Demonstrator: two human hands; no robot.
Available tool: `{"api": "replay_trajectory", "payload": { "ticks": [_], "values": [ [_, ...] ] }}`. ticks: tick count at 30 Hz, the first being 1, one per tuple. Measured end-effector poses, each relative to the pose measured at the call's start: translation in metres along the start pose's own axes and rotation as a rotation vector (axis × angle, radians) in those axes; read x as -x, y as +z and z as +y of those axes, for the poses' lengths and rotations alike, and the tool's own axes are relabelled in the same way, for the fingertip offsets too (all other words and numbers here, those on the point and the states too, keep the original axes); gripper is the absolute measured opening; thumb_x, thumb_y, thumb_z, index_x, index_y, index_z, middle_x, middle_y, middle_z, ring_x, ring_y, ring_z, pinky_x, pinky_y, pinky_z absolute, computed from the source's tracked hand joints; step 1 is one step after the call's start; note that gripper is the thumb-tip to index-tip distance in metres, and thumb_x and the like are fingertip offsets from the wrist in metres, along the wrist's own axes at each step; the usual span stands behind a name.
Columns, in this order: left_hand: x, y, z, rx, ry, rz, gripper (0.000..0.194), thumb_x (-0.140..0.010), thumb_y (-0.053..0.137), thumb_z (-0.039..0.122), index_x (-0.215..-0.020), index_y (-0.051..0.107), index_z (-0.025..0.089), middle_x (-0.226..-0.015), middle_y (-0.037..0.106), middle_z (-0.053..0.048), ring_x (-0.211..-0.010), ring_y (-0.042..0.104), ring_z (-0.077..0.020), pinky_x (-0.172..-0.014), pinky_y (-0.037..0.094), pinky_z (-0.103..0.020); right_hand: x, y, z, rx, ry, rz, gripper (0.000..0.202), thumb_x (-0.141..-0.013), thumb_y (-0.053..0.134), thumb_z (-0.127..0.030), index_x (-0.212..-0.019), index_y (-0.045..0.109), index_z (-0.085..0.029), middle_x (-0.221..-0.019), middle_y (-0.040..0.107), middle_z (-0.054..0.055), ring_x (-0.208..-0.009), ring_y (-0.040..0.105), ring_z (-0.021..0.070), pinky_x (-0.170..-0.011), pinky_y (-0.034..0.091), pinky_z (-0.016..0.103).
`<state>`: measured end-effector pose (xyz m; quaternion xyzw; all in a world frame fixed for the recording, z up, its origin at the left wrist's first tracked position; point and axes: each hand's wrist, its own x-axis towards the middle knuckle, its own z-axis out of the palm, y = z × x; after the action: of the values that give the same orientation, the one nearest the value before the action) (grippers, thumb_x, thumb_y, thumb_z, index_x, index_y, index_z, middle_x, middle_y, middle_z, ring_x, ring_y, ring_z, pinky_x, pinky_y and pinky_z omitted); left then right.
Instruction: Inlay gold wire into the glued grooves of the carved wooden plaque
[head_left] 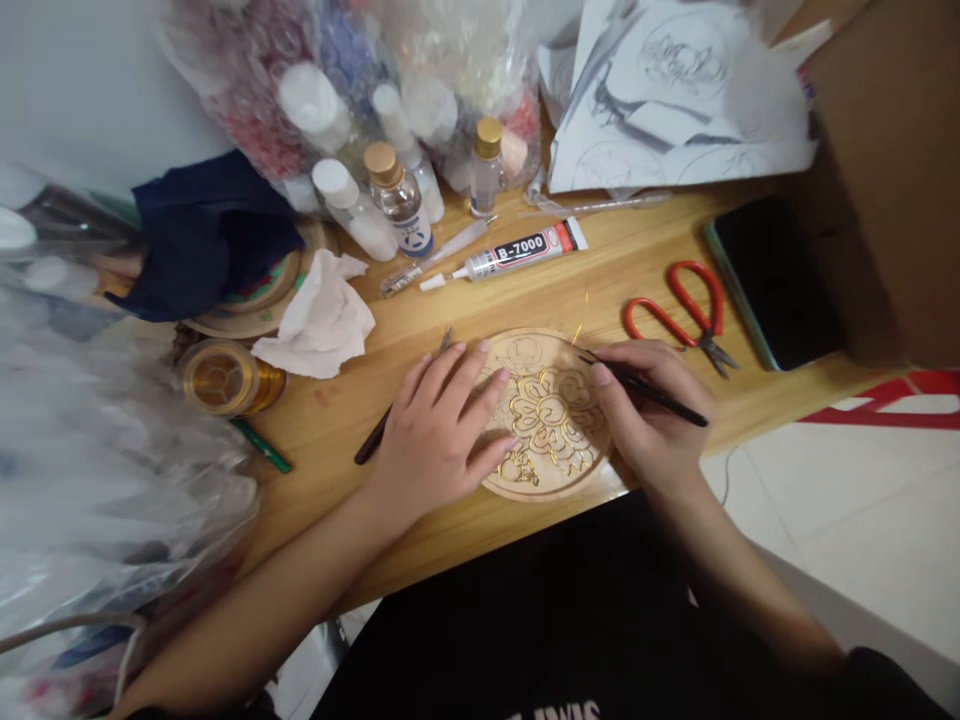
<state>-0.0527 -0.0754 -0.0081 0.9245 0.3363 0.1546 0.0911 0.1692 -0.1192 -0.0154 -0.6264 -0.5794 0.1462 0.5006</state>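
Observation:
A round wooden plaque (555, 415) lies on the wooden table, with a flower pattern outlined in gold wire over part of its drawn lines. My left hand (446, 430) rests on its left side, fingers spread. A dark pointed tool (373, 438) lies partly under that hand. In my right hand (652, 405) are dark tweezers (660, 395), held at the plaque's upper right edge with their tips near the rim. A short piece of gold wire (580, 322) sticks up by that rim, close to the tips.
Behind the plaque lie a glue tube (525, 250), a clear pen (450, 245) and bottles (401, 200). Red-handled pliers (701, 320) and a phone (778, 280) are at the right. To the left are crumpled tissue (322, 315), a gold wire spool (225, 378) and a green stick (261, 446).

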Motion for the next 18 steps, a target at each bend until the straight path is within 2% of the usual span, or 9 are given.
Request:
{"api": "replay_trajectory", "payload": {
  "ticks": [7, 14, 18],
  "values": [
    [0.001, 0.002, 0.0, -0.019, 0.019, 0.034, 0.049, -0.09, 0.058, 0.043, -0.128, 0.06, 0.012, -0.141, 0.054, -0.019, -0.13, 0.048, -0.0362, -0.105, 0.04, -0.054, 0.002, 0.001, 0.003, 0.041, -0.016, 0.158, 0.01, -0.084, 0.067, -0.018, -0.091, 0.068, -0.025, -0.079, 0.069, -0.001, -0.072, 0.064, 0.0146, -0.065, 0.051, 0.031],
    [0.001, 0.0, 0.0, -0.031, 0.019, 0.041, 0.048, -0.091, 0.055, 0.045, -0.127, 0.062, 0.014, -0.141, 0.054, -0.017, -0.13, 0.048, -0.0345, -0.105, 0.039, -0.052, -0.003, -0.019, 0.007, 0.184, -0.146, -0.004, 0.02, -0.083, 0.065, -0.015, -0.102, 0.069, -0.022, -0.087, 0.07, 0.004, -0.078, 0.065, 0.0166, -0.068, 0.053, 0.032],
    [0.001, 0.0, 0.001, -0.039, 0.021, 0.041, 0.048, -0.091, 0.055, 0.045, -0.128, 0.061, 0.014, -0.141, 0.054, -0.017, -0.13, 0.048, -0.0342, -0.105, 0.04, -0.052, 0.0, -0.028, 0.008, 0.209, -0.165, -0.043, 0.02, -0.083, 0.064, -0.016, -0.101, 0.069, -0.022, -0.089, 0.072, 0.004, -0.079, 0.067, 0.0172, -0.069, 0.056, 0.033]
  ]
}}
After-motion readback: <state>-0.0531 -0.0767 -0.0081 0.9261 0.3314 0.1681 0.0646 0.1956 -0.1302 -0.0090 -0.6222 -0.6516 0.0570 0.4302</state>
